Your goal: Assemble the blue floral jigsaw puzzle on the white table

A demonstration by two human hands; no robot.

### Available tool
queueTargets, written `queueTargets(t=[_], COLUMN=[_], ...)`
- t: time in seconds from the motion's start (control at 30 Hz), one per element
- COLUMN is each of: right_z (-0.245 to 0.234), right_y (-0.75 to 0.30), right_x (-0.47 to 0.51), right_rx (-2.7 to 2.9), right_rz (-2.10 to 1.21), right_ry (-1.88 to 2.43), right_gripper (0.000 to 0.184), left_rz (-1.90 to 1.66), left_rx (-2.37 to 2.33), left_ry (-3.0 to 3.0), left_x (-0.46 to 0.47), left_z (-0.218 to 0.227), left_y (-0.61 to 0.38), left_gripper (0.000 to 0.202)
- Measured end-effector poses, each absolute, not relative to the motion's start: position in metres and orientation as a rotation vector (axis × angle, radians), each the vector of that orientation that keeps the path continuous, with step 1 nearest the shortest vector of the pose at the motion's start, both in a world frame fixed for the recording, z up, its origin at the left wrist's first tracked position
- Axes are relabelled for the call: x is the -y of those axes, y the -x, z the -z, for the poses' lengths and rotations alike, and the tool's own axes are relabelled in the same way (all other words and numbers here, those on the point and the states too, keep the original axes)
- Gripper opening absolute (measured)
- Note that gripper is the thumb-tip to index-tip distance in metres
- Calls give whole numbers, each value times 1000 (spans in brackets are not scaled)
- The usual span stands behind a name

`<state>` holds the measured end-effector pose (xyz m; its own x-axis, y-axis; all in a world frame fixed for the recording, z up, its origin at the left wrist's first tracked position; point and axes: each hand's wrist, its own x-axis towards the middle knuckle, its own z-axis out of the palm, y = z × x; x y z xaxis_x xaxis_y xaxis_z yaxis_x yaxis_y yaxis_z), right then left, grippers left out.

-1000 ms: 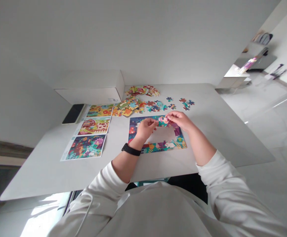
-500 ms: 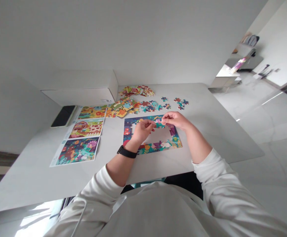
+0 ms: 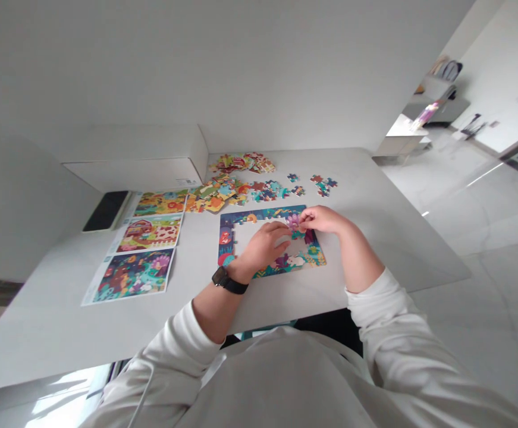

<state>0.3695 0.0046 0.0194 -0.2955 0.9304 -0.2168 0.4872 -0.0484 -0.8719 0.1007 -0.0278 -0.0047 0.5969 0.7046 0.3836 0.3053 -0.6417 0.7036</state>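
Three colourful printed paper sheets lie left on the white bench; beside them, a flat rectangular jigsaw frames a white centre in navy, teal and green; the left hand arches over it, thumb and fingers parted; at its upper right, a purple flower-patterned section meets the right hand's bunched fingers, pinch unclear.

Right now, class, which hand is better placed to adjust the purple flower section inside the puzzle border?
The right hand, most likely: it is already at the purple flower section. The left hand is farther left, over the gap inside the puzzle border.
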Motion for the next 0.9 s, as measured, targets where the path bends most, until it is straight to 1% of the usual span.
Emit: queueTargets(t=[0.2, 0.43, 0.57, 0.73, 0.9], right_z=[-10, -9, -11, -17, -23], right_y=[-370, -362, -357, -353, -349], right_x=[-10, -7, -3, 0, 4], right_rx=[1919, 2016, 2049, 2059, 2136], right_rz=[-1094, -865, -794, -782, -682], right_ry=[1630, 1809, 1875, 1884, 1941], right_gripper=[21, 12, 11, 11, 9], left_rz=[-823, -804, -795, -804, -724], left_rx=[-760, -679, -676, -659, -636], left_ry=[-2272, -2292, -2288, -2275, -2452], left_x=[28, 32, 32, 31, 30], left_z=[7, 2, 5, 8, 13], left_y=[-101, -104, -105, -104, -103], left_gripper=[24, 30, 30, 29, 31])
